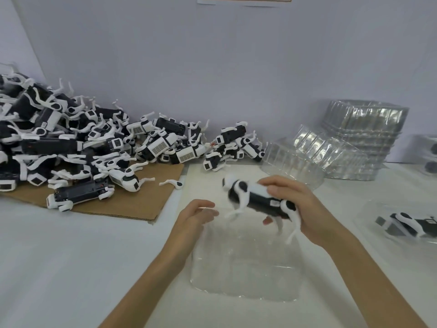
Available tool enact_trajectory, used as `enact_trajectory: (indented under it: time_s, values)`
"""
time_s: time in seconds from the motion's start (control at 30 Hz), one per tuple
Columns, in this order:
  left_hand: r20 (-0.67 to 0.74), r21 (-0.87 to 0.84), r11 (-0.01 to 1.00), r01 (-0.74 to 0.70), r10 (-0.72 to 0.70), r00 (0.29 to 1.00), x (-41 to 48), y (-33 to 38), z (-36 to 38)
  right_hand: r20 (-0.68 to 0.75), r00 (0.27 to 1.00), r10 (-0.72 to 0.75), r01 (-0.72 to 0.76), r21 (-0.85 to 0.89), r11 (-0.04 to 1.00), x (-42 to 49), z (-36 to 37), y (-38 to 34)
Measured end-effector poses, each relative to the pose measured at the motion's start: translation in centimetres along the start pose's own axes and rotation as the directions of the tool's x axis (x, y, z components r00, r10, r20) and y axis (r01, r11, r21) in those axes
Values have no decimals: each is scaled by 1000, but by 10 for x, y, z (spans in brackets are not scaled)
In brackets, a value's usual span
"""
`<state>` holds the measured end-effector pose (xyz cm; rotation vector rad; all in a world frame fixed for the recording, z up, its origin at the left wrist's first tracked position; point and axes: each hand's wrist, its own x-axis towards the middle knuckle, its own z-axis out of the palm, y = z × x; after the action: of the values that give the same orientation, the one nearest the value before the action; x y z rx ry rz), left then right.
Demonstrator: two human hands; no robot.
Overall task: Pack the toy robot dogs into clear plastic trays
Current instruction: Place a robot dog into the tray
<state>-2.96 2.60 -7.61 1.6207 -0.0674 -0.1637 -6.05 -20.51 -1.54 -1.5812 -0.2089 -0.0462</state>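
Far left, the dog pile (71, 143) is blocking the whole back corner, legs sticking up, spilling over the cardboard sheet (132, 207). A smaller dog cluster (231, 147) is sitting behind the front tray (246, 275). Leaning tray stacks (354, 143) are crowding the far right. A filled tray (371, 210) is taking the right edge. The right hand (295, 204), gripping a toy dog (257, 200), is hovering over the front tray's far end, with the left hand (196, 216) just beside. The near-left table (59, 256) is lying open.

Soft even light, motion-blurred toy dog (257, 200), wide-angle edge distortion
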Motion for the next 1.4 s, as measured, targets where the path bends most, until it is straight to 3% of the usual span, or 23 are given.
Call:
enact_trajectory:
  time_s: [0.13, 0.2, 0.27, 0.43, 0.53, 0.63, 0.73, 0.83, 0.9, 1.0, 1.13, 1.4]
  values:
    - [-9, 10, 999, -33, 33, 999, 2, -1, 2, 117, 993, -12, 55, -376, 925, -2, 9, 10]
    - [-4, 25, 998, -53, 53, 999, 3, -2, 2, 197, 980, 14, 87, -495, 864, -3, 10, 13]
    - [-2, 33, 996, -79, 79, 997, 4, -2, 1, 187, 982, 0, 111, -586, 802, -4, 6, 14]
    - [39, 79, 990, -116, 113, 993, 4, -4, 2, 99, 995, -10, 73, -659, 749, -4, 6, 18]
    - [32, 72, 990, -125, 123, 992, 4, -5, 1, -2, 995, -99, 73, -665, 743, -4, 12, 21]
    - [43, 53, 990, -134, 131, 990, 3, -2, 1, -115, 959, -258, 114, -678, 726, -4, 15, 24]
    - [140, 19, 987, -158, 153, 978, -1, 0, 2, -215, 911, -352, 133, -656, 743, -3, 16, 26]
    - [192, 126, 979, -162, 136, 972, -3, -1, 5, -304, 867, -396, 132, -626, 769, -2, 12, 25]
    - [168, 175, 970, -171, 142, 976, -1, -4, 6, -290, 898, -332, 101, -599, 794, 1, 5, 23]
    - [153, 130, 977, -170, 150, 977, -2, -3, 5, -194, 979, -66, -49, -535, 843, 1, -13, 18]
    - [166, 16, 985, -173, 168, 972, -3, -2, 7, -30, 949, 315, -285, -512, 811, -5, -30, 20]
    - [35, 98, 980, -176, 173, 984, 0, -5, 7, 29, 930, 367, -305, -498, 812, -3, -33, 30]
